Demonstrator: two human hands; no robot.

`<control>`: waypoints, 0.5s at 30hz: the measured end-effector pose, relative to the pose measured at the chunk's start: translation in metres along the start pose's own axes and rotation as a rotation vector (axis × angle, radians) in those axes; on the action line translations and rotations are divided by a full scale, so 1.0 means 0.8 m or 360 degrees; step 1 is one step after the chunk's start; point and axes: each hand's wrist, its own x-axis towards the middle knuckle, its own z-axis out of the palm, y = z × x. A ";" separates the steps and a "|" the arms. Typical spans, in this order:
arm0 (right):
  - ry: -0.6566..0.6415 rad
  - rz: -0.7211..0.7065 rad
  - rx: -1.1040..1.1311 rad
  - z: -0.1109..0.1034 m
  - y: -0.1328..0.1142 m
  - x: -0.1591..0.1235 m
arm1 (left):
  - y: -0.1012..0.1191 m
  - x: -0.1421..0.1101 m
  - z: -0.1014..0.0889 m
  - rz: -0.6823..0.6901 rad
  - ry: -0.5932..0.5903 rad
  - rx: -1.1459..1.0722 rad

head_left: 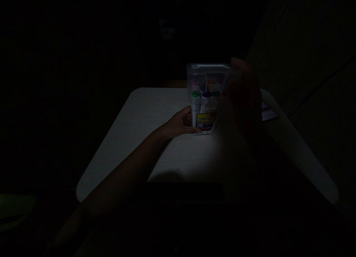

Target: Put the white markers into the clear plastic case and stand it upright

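Observation:
A clear plastic marker case [206, 105] stands upright, its see-through lid [211, 69] over the top part. Several white markers with coloured caps, green, purple, red and others, show inside. On the front is a yellow and dark label [205, 120]. My left hand [179, 122] is closed round the lower left side of the case, thumb across the front bottom edge. My right hand [244, 94], deep in shadow, grips the lid's right side, with one finger near the top corner. Most of its fingers are too dark to make out.
The case is over a pale table [155, 101] with rounded corners. At its right edge lies a flat dark and white item [268, 112]. Something green [16, 208] shows at the lower left. The surroundings are nearly black.

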 end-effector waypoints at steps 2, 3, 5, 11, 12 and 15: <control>0.0078 0.0078 -0.0028 0.005 0.000 0.009 | 0.000 0.001 0.000 0.0015 -0.0012 -0.0015; 0.0072 0.0119 0.0007 0.008 0.000 0.015 | 0.000 0.001 0.000 0.0019 -0.0018 -0.0029; -0.0006 0.0183 0.0167 0.011 0.000 0.030 | 0.001 0.001 0.001 0.0023 -0.0030 -0.0059; -0.0080 0.0218 0.0430 0.010 -0.017 0.074 | 0.000 0.000 0.000 0.0022 -0.0001 -0.0020; -0.0105 0.0277 0.0460 0.009 -0.020 0.081 | -0.001 0.000 0.000 0.0024 -0.0002 -0.0023; -0.0201 0.0488 0.0507 0.007 -0.019 0.097 | -0.002 0.000 -0.001 0.0029 -0.0029 -0.0047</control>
